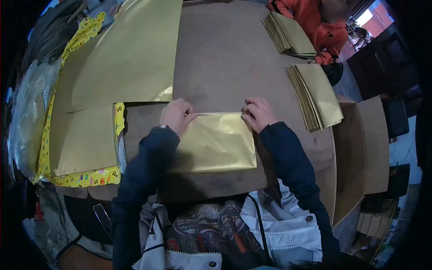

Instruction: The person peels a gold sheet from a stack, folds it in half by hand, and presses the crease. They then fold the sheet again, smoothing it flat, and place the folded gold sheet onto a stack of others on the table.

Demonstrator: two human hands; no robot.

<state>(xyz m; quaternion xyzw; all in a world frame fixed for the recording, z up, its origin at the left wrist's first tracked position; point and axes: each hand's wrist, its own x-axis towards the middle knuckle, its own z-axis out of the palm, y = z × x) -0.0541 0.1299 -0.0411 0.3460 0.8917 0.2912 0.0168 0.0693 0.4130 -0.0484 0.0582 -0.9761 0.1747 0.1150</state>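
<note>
A gold paper rectangle with a shiny, slightly creased surface lies flat on the brown table in front of me. My left hand has its fingers closed on the far left corner of this paper. At the far right corner, the thumb and bent fingers of my right hand pinch the same edge. A thin pale line runs along that far edge between both hands. Beyond my left hand, large gold sheets are spread over the table, some reaching down to the left.
Yellow patterned wrapping lies under the gold sheets, beside clear plastic. Two stacks of folded gold paper, one nearer and one farther, sit at the right. An open cardboard box stands beyond the table's right edge. A person in orange is behind the stacks.
</note>
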